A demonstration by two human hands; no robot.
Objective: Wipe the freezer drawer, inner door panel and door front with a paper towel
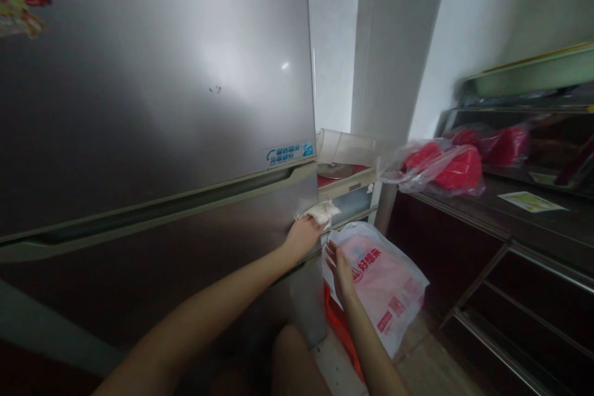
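Note:
My left hand (304,236) is closed on a crumpled whitish cloth (326,211). It presses the cloth at the right edge of the lower door of a grey metallic refrigerator (223,223), below the recessed handle gap. Lower and to the right, my right hand (342,270) has its fingers stretched out and holds nothing that I can see. Just behind it hangs a white plastic bag (378,288) with red printing; whether the hand touches the bag or the refrigerator's edge, I cannot tell.
Beside the refrigerator stands a light-coloured appliance (350,189) with a raised lid. On the right, a dark counter (492,198) carries red items in clear plastic (445,167) and a small card (532,201). Dark cabinets with metal rails (503,337) lie below. Something orange (342,328) shows under the bag.

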